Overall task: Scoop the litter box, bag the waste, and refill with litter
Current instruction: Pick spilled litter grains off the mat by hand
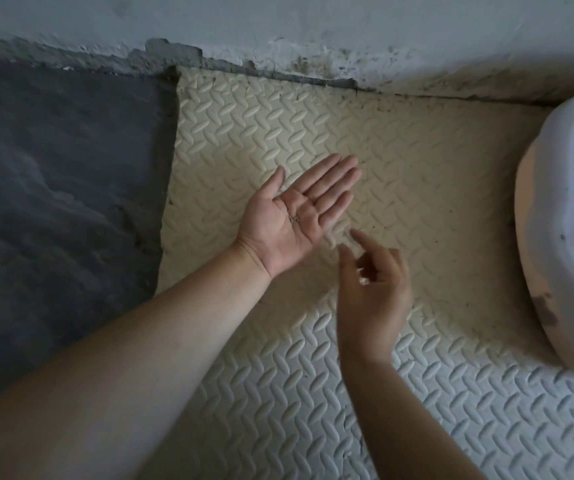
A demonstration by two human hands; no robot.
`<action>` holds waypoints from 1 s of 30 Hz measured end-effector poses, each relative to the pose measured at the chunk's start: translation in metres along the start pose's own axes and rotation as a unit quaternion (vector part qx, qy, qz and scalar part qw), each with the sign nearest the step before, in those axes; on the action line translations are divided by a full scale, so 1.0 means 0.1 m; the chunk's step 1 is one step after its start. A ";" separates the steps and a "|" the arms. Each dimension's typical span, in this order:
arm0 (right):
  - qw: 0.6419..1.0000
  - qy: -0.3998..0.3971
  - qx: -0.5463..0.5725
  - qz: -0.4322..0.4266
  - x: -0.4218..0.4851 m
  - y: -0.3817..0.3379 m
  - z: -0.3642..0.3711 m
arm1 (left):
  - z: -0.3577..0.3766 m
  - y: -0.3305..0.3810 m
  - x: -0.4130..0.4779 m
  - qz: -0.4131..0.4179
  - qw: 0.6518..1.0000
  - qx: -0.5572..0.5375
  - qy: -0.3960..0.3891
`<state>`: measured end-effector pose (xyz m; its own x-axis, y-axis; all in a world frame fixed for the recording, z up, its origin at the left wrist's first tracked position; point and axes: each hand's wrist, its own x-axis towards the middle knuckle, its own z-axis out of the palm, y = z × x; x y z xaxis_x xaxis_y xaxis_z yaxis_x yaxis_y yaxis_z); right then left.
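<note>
My left hand (297, 213) is held palm up over a cream foam floor mat (417, 168), fingers straight, with a few small dark bits (293, 216) lying on the palm. My right hand (375, 289) hovers just below and right of it, fingers loosely curled, index finger and thumb pointing toward the left palm; it is motion-blurred and holds nothing visible. At the right edge stands a white plastic tub-like container (569, 209) with dark smudges on its wall; its inside is hidden. No scoop, bag or litter supply is in view.
The ridged mat runs from the wall to the near edge. Left of it lies bare dark grey floor (53, 185). A stained, chipped wall (313, 29) runs along the far side.
</note>
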<state>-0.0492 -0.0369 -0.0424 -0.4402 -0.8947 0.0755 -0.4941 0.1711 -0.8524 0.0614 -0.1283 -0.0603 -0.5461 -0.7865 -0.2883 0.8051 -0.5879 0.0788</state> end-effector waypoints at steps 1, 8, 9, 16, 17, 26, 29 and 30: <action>1.000 0.012 -0.014 0.024 0.07 0.07 -0.04 | -0.01 0.01 -0.01 -0.003 1.000 -0.002 -0.002; 0.993 -0.016 -0.085 0.082 0.49 0.30 -0.10 | -0.06 0.08 -0.07 -0.009 1.000 0.011 -0.014; 0.993 -0.011 -0.084 0.084 0.50 0.31 -0.09 | -0.07 0.08 -0.07 -0.009 1.000 0.012 -0.013; 0.991 0.027 -0.096 0.091 0.54 0.37 0.01 | -0.11 0.10 -0.05 -0.010 1.000 0.005 -0.011; 0.990 0.028 -0.095 0.100 0.55 0.37 0.03 | -0.12 0.10 -0.05 -0.009 1.000 0.005 -0.011; 0.998 0.028 -0.049 0.034 0.46 0.14 0.06 | -0.10 0.06 -0.03 0.000 1.000 0.008 0.005; 0.997 -0.013 -0.017 -0.074 0.19 -0.17 0.10 | -0.06 0.01 -0.01 0.001 1.000 -0.004 0.002; 0.997 -0.019 -0.003 -0.077 0.11 -0.24 0.13 | -0.04 -0.02 -0.01 -0.002 1.000 -0.004 -0.003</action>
<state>-0.0327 -0.0560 -0.0276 -0.3300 -0.9256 0.1852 -0.5574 0.0328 -0.8296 0.0613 -0.1260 -0.0637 -0.5502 -0.7853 -0.2837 0.8049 -0.5892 0.0701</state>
